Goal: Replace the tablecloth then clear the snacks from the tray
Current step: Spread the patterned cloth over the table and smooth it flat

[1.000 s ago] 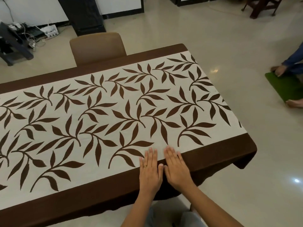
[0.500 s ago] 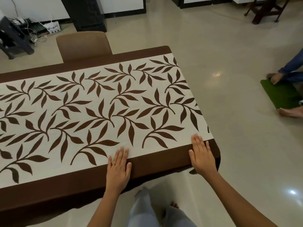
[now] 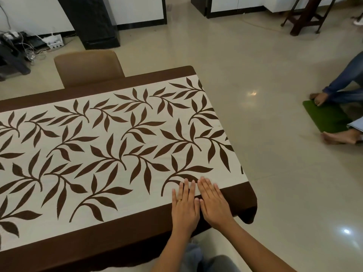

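1. Tablecloth (image 3: 98, 154), cream with brown leaves and a brown border: spread flat over the bench, which it hides entirely; a chair (image 3: 88, 67) stands at the far side.
2. Left hand (image 3: 184, 207): grip released; fingers straight, palm down on the cloth at its near border.
3. Right hand (image 3: 214, 203): grip likewise released; flat just beside the left.
4. Near right corner (image 3: 247, 209): the cloth drapes over the edge.
5. Step in hand, as judged: smoothing the laid cloth; the next move calls for finding the tray and snacks, neither in view.
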